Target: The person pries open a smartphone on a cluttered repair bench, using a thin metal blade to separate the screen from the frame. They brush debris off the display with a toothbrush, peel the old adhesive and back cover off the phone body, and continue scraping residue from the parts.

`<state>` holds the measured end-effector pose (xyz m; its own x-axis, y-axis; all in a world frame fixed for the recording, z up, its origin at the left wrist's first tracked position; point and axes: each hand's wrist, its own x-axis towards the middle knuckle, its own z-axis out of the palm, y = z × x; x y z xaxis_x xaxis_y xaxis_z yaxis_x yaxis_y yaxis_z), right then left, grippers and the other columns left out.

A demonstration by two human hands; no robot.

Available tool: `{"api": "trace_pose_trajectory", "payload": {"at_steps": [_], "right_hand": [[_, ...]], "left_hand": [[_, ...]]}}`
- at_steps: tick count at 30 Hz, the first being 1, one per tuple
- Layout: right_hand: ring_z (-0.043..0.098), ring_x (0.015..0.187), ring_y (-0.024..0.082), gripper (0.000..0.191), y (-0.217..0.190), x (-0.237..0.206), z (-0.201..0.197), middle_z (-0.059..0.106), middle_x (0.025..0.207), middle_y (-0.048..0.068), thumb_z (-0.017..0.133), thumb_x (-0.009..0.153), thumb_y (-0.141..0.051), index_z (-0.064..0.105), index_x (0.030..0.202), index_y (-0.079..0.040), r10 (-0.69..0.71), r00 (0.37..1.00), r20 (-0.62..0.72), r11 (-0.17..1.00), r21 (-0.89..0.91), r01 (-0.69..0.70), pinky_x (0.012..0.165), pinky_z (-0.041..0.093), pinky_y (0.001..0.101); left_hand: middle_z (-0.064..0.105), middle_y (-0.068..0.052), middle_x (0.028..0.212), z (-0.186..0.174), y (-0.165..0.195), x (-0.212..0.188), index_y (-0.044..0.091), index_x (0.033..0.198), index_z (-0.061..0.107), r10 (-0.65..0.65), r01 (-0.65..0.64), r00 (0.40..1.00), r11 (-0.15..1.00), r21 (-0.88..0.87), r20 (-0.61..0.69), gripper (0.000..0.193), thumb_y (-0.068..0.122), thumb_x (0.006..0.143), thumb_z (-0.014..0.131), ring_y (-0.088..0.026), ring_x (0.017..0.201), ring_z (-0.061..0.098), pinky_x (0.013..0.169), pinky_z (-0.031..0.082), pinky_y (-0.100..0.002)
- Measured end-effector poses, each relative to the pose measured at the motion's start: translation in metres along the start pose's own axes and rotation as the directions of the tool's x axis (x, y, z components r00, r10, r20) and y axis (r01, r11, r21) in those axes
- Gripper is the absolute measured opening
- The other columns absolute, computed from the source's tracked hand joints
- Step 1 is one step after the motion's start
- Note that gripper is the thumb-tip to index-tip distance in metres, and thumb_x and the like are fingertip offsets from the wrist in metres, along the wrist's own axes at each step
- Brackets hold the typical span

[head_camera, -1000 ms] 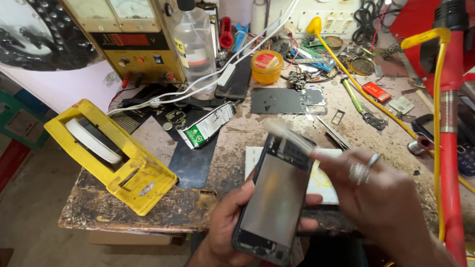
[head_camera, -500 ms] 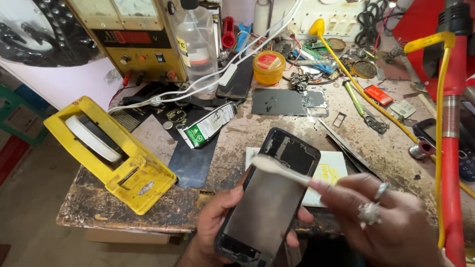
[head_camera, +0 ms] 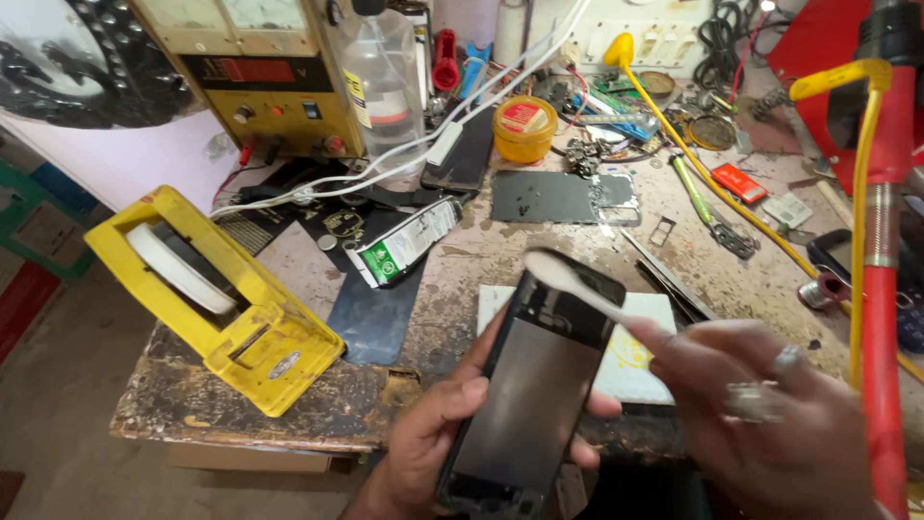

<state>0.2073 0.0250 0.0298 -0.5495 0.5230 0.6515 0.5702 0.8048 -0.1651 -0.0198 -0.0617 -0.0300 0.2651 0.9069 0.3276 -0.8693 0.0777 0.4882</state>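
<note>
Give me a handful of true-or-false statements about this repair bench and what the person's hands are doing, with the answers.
1. The left hand holds an opened dark phone. True.
2. The right hand holds a screwdriver against the phone. False: it holds a white brush, its head at the phone's upper end.
3. The yellow tape dispenser sits at the bench's left edge. True.
4. The small round yellow tub stands on the white tile under the phone. False: it stands farther back, near the clear bottle.
5. The right hand wears rings. True.
6. The white cable lies coiled on the floor. False: it runs across the bench top towards the back.
</note>
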Motion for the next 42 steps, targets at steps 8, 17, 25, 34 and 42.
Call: {"api": "trace_pose_trajectory", "payload": {"at_steps": [8, 17, 25, 34, 42], "right_hand": [[0.065, 0.076, 0.015, 0.044, 0.039, -0.011, 0.009, 0.070, 0.089, -0.001, 0.081, 0.082, -0.006, 0.076, 0.122, -0.023, 0.038, 0.998, 0.044, 0.992, -0.123, -0.032, 0.061, 0.056, 0.0310], [0.069, 0.074, 0.017, 0.037, -0.002, 0.017, 0.005, 0.071, 0.090, 0.004, 0.081, 0.082, -0.003, 0.076, 0.117, -0.017, 0.033, 0.999, -0.023, 0.998, 0.054, -0.032, 0.062, 0.054, 0.0331], [0.069, 0.074, 0.017, 0.032, 0.001, 0.005, 0.017, 0.070, 0.088, 0.006, 0.080, 0.086, -0.004, 0.076, 0.116, -0.013, 0.090, 0.994, -0.066, 0.994, 0.064, -0.085, 0.062, 0.054, 0.0323], [0.071, 0.087, 0.012, 0.025, 0.027, -0.003, 0.021, 0.073, 0.100, 0.005, 0.071, 0.097, -0.006, 0.073, 0.121, -0.012, 0.237, 0.968, -0.079, 0.935, 0.288, -0.206, 0.074, 0.058, 0.0268], [0.068, 0.067, 0.009, 0.026, 0.019, -0.007, 0.034, 0.077, 0.086, 0.006, 0.071, 0.093, -0.007, 0.077, 0.117, -0.012, 0.322, 0.941, 0.108, 0.883, 0.323, -0.339, 0.057, 0.052, 0.0259]], "left_hand": [[0.037, -0.029, 0.162, 0.001, 0.012, 0.000, 0.007, 0.170, 0.013, 0.162, -0.161, 0.986, 0.986, 0.036, -0.032, 0.082, 0.032, 0.101, 0.050, -0.049, 0.137, 0.050, 0.108, 0.051, -0.054], [0.039, -0.032, 0.158, 0.000, 0.017, 0.001, 0.005, 0.169, 0.012, 0.135, -0.124, 0.989, 0.978, 0.169, -0.058, 0.085, 0.032, 0.099, 0.052, -0.048, 0.134, 0.053, 0.104, 0.052, -0.055], [0.038, -0.030, 0.158, -0.007, 0.016, 0.007, 0.007, 0.167, 0.013, 0.119, -0.113, 0.993, 0.983, 0.145, -0.027, 0.083, 0.033, 0.099, 0.054, -0.047, 0.136, 0.053, 0.105, 0.053, -0.053], [0.036, -0.025, 0.161, -0.005, 0.028, 0.015, 0.009, 0.166, 0.016, 0.169, -0.171, 0.984, 0.985, -0.020, -0.060, 0.074, 0.033, 0.102, 0.045, -0.051, 0.145, 0.042, 0.114, 0.045, -0.061], [0.036, -0.025, 0.163, 0.000, 0.017, 0.024, 0.006, 0.166, 0.021, 0.234, -0.232, 0.965, 0.972, 0.032, -0.116, 0.071, 0.029, 0.102, 0.039, -0.045, 0.150, 0.038, 0.127, 0.031, -0.056]]}}
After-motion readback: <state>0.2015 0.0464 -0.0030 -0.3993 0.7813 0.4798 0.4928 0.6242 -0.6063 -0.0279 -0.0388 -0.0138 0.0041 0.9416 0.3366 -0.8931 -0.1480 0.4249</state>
